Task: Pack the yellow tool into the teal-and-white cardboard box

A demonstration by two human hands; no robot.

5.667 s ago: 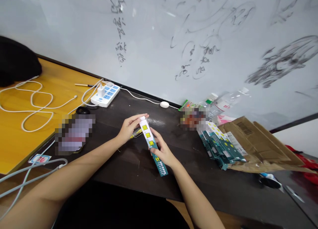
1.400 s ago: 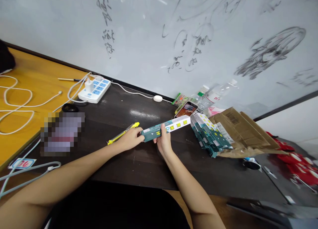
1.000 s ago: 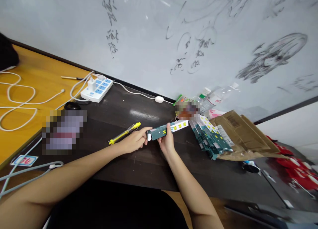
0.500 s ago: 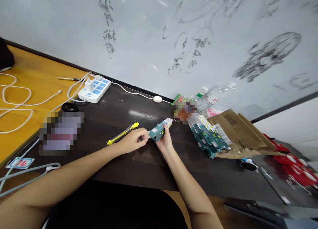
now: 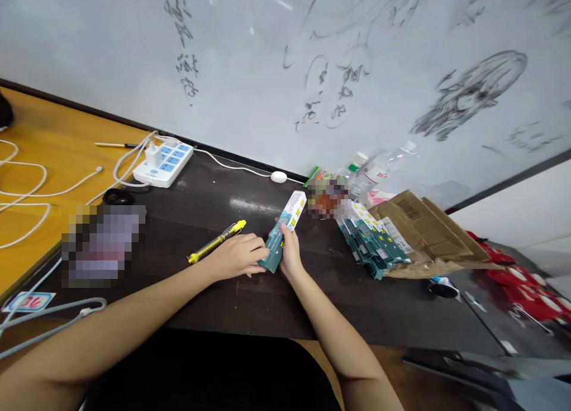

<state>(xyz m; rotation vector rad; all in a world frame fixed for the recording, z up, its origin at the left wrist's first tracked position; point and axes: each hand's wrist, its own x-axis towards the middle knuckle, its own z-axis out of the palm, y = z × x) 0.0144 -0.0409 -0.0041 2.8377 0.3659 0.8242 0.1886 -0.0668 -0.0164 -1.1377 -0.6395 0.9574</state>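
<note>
Partly hidden: the lower end of the teal and white carton sits inside your two hands, so you cannot see whether its bottom flap is closed. Your left hand curls against that lower end, fingers bent over it; your right hand wraps the carton's right side, thumb on its face. Carton: held tilted above the dark desk, white top end pointing up and away toward the whiteboard. Print on it is too small to read. Blurred out: a patch on the left of the desk and another just beyond the carton's top. Nearby, just left of your left hand: yellow-tipped clear tube, lying flat. Right of your hands, apart from them: a row of matching teal cartons leaning against torn brown cardboard packaging. Behind those: clear plastic bottles, outlines hazy. Far left: white power strip with white cables looping over the orange tabletop.
</note>
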